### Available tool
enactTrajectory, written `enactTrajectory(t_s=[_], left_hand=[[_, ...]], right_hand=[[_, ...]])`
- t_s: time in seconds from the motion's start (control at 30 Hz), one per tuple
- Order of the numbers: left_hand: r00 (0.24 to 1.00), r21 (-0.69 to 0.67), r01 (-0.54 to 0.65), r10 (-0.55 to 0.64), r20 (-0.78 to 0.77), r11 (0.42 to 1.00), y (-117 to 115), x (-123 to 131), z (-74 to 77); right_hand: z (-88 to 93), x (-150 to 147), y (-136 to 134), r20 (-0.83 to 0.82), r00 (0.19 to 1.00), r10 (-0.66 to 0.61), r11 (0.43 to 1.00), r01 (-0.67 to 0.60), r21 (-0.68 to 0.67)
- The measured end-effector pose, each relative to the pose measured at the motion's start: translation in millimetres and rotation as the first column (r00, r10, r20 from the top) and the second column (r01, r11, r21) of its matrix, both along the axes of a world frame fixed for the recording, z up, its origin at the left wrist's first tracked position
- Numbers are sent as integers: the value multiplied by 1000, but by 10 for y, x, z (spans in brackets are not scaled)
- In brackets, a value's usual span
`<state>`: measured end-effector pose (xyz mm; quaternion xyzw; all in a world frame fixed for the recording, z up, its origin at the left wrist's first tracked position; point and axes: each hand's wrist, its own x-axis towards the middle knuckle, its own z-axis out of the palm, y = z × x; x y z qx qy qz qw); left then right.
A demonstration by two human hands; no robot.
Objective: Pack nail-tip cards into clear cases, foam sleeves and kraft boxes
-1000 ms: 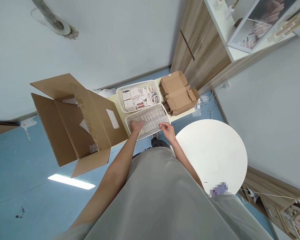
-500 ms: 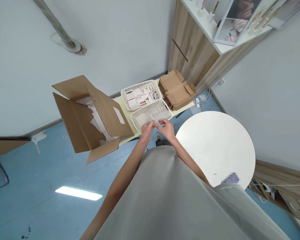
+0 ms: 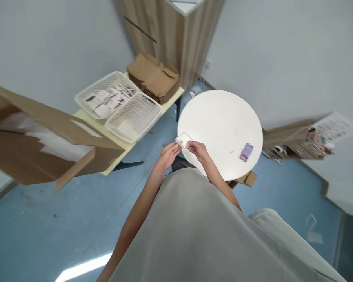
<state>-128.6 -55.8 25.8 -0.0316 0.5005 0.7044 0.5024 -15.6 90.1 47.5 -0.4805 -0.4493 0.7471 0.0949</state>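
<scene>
A small clear plastic box (image 3: pixel 184 140), flat and rectangular with rounded corners, is held between my two hands over the near left edge of the round white table (image 3: pixel 220 121). My left hand (image 3: pixel 168 154) supports its left and lower side with the fingers fairly straight. Pinched fingers of my right hand (image 3: pixel 198 149) grip its right corner. Blur hides whether anything lies inside it. Left of my hands, a white basket (image 3: pixel 134 136) contains clear plastic pieces, and a second white basket (image 3: pixel 86 105) behind it has printed paper packets in it.
Both baskets stand on a pale yellow table (image 3: pixel 117 158) beside stacked flat brown cartons (image 3: pixel 157 80). A large open cardboard box (image 3: pixel 67 129) with white sheets inside is at the left. A blurred purple item (image 3: pixel 246 152) lies on the round table. A wooden cabinet (image 3: pixel 170 35) rises behind.
My view and body have turned right, so my hands have gone from in front of the baskets to the round table's edge. The clear box now shows flat between both hands.
</scene>
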Motion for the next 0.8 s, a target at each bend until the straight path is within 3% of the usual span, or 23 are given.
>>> enactTrajectory(t_s=[0.1, 0.23, 0.33, 0.47, 0.53, 0.63, 0.7, 0.8], left_hand=[[991, 67, 134, -134, -14, 989, 96, 385, -43], [967, 71, 255, -253, -38, 964, 164, 807, -84], [955, 60, 297, -295, -37, 953, 188, 998, -78], [950, 89, 313, -310, -49, 946, 212, 1074, -17], [958, 78, 284, -279, -70, 956, 208, 1054, 21], [973, 51, 207, -200, -112, 977, 174, 997, 65], [981, 42, 157, -151, -119, 987, 140, 963, 82], [990, 49, 106, -101, -96, 993, 85, 939, 98]], right_hand=[[-4, 609, 4, 17, 998, -58, 971, 61, -231], [-2, 1201, -51, 26, 991, -133, 929, 134, -344], [6, 1445, -84, 11, 992, -127, 914, 122, -388], [35, 1561, -115, 3, 995, -98, 901, 90, -425], [67, 1566, -124, 10, 1000, -20, 935, 22, -353], [152, 1525, -127, -13, 998, 64, 997, -64, -51], [236, 1465, -129, -66, 992, 110, 985, -100, 143], [382, 1356, -155, -113, 970, 216, 947, -180, 264]])
